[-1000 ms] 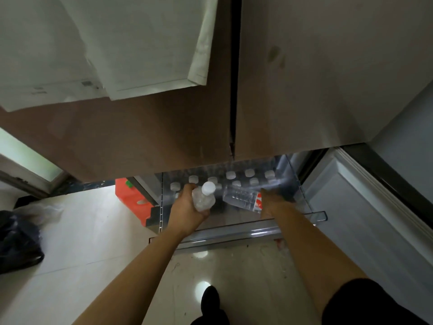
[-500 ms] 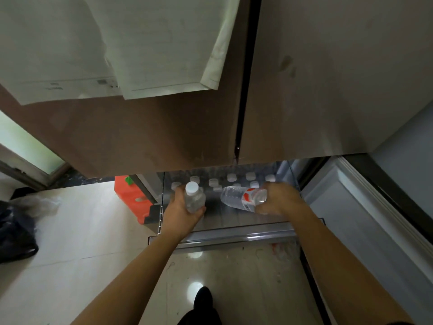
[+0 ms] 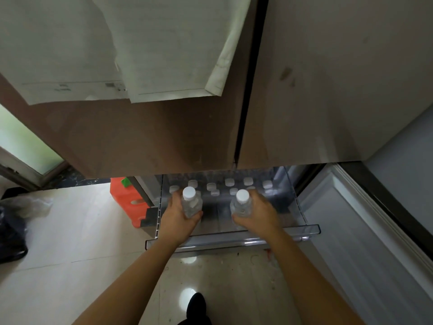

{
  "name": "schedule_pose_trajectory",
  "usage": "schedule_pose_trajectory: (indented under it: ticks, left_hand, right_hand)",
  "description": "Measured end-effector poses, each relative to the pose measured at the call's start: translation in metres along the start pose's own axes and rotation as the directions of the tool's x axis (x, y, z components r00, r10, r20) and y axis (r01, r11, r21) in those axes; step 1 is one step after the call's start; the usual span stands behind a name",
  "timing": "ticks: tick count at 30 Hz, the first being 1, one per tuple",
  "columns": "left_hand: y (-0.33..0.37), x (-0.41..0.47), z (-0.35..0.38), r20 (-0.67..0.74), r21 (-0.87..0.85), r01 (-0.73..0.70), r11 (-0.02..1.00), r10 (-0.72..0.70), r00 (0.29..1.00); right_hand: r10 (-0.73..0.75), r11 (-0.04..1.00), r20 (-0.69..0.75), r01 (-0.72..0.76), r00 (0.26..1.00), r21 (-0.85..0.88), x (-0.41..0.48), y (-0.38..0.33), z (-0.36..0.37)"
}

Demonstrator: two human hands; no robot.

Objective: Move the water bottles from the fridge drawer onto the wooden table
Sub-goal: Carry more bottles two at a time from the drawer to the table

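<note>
The clear fridge drawer (image 3: 302,229) is pulled out below the brown fridge doors. Several water bottles with white caps (image 3: 229,182) stand in its back rows. My left hand (image 3: 180,219) grips one clear bottle (image 3: 191,202) upright, cap toward me, over the drawer's left part. My right hand (image 3: 260,213) grips a second clear bottle (image 3: 241,204), also upright, over the drawer's right part. The wooden table is out of view.
An orange container (image 3: 127,202) sits on the floor left of the drawer. A dark bag (image 3: 10,233) lies at the far left. The open lower fridge door (image 3: 365,231) stands to the right. Papers (image 3: 145,45) hang on the fridge front. My foot (image 3: 196,306) is on the tiled floor.
The bottle in my right hand has turned from lying sideways to upright. Both hands have lifted their bottles a little toward me.
</note>
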State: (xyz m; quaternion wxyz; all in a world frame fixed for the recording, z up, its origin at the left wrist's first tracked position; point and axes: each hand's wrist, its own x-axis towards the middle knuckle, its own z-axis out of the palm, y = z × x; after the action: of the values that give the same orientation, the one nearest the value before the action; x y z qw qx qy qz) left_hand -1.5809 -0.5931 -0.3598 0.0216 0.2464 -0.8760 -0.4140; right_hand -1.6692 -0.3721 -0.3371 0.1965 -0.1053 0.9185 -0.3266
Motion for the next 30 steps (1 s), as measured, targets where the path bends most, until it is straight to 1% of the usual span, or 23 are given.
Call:
schedule_pose_trajectory:
  ticks: [3,5,8,13,15,18,20,22,26,30]
  left_hand:
    - [0.004,-0.002,-0.003,0.014,0.010,-0.017,1.000,0.016,1.000]
    - [0.008,-0.007,-0.009,-0.009,0.009,-0.045,0.999,0.046,0.999]
    - [0.020,-0.023,-0.022,-0.111,-0.037,-0.096,0.995,0.091,0.990]
    - [0.053,-0.073,-0.055,-0.294,-0.202,-0.182,0.962,0.118,0.948]
    - [0.069,-0.105,-0.072,-0.393,-0.235,-0.213,0.948,0.108,0.913]
    - [0.081,-0.157,-0.100,-0.513,-0.269,-0.266,0.926,0.096,0.853]
    - [0.080,-0.197,-0.119,-0.569,-0.268,-0.264,0.927,0.069,0.820]
    - [0.077,-0.232,-0.135,-0.626,-0.251,-0.263,0.932,0.051,0.778]
    - [0.052,-0.305,-0.164,-0.745,-0.215,-0.234,0.948,-0.005,0.667]
    - [0.010,-0.372,-0.194,-0.812,-0.226,-0.161,0.961,-0.095,0.575]
  right_hand:
    - [-0.026,0.999,0.018,0.026,0.999,0.019,0.003,-0.003,-0.001]
    - [-0.043,0.999,0.008,0.043,0.999,0.002,-0.001,-0.008,-0.005]
    - [-0.119,0.992,-0.044,0.121,0.992,0.036,-0.017,-0.019,-0.011]
    - [-0.294,0.944,-0.094,0.304,0.951,0.125,-0.056,-0.045,-0.022]
    - [-0.393,0.892,-0.128,0.412,0.910,0.186,-0.074,-0.056,-0.022]
    - [-0.522,0.774,-0.186,0.555,0.832,0.305,-0.098,-0.074,-0.016]
    - [-0.572,0.706,-0.178,0.591,0.801,0.390,-0.115,-0.092,-0.006]
    - [-0.610,0.661,-0.169,0.615,0.774,0.431,-0.130,-0.108,0.005]
    - [-0.707,0.606,-0.070,0.654,0.704,0.453,-0.173,-0.143,0.038]
    - [-0.786,0.563,0.037,0.690,0.617,0.455,-0.230,-0.178,0.079]
